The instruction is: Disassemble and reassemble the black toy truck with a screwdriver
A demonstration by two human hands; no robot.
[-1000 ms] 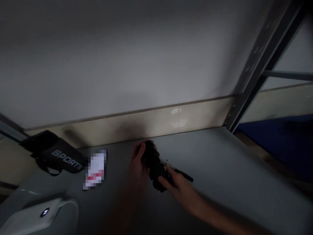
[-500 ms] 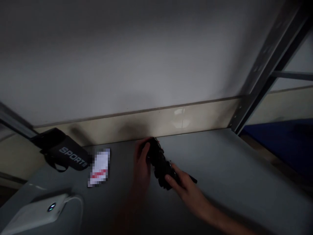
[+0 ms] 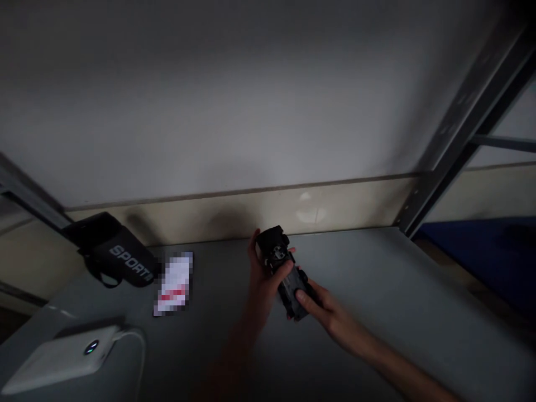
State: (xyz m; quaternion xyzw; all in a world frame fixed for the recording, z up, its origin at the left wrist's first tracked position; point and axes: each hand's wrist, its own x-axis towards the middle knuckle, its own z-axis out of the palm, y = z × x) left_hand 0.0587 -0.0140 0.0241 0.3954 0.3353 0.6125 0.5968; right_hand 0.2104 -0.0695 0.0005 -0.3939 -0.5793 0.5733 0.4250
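A long black object that looks like a toy truck (image 3: 274, 240) is held tilted above the grey table. Round, wheel-like parts show along its sides, and a flat grey-black panel faces me. My left hand (image 3: 264, 279) grips the upper part, its thumb lying across the middle and its fingers around the far side. At the lower end my right hand (image 3: 320, 307) holds on, thumb pressed on the flat panel. The fingers underneath are mostly hidden, and dim light blurs the finer parts.
On the grey table (image 3: 377, 290), a dark pouch marked SPORT (image 3: 125, 259) lies at the left beside a phone with a blurred-out screen (image 3: 173, 282). A white power bank (image 3: 58, 357) with a cable sits at front left. Behind are a wall and metal posts (image 3: 439, 162).
The black toy truck has been turned, so its flat panel now faces me instead of its bumpy side. My left thumb has moved down to its middle. The view has shifted slightly.
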